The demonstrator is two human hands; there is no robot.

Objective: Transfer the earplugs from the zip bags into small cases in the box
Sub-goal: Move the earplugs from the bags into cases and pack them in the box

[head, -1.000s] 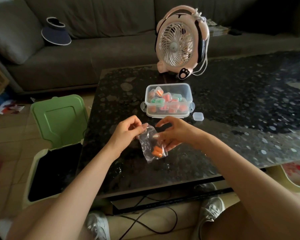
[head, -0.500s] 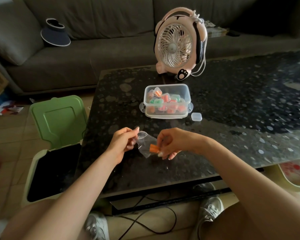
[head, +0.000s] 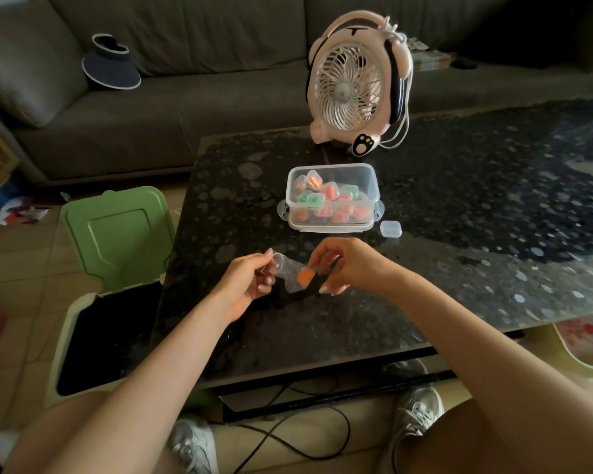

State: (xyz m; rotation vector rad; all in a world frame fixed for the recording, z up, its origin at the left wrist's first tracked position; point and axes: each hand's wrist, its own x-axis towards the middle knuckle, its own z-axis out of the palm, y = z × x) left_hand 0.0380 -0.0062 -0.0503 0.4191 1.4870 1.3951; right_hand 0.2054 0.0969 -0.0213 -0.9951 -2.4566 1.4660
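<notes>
Your L hand (head: 243, 282) pinches one end of the zip bag (head: 286, 268). R hand (head: 346, 265) pinches the orange earplugs (head: 305, 277) at the other, bag's long axis running L-R btwn hands. Small case (head: 390, 229) sits just beyond R hand, which is nearer, beside the box (head: 332, 169).

Box (head: 332, 200) and fan (head: 353, 83) ahead

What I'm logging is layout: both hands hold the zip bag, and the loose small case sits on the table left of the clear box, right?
No: the head view shows the small case on the table right of the clear box, not left. The left hand and right hand do hold the zip bag.
</notes>
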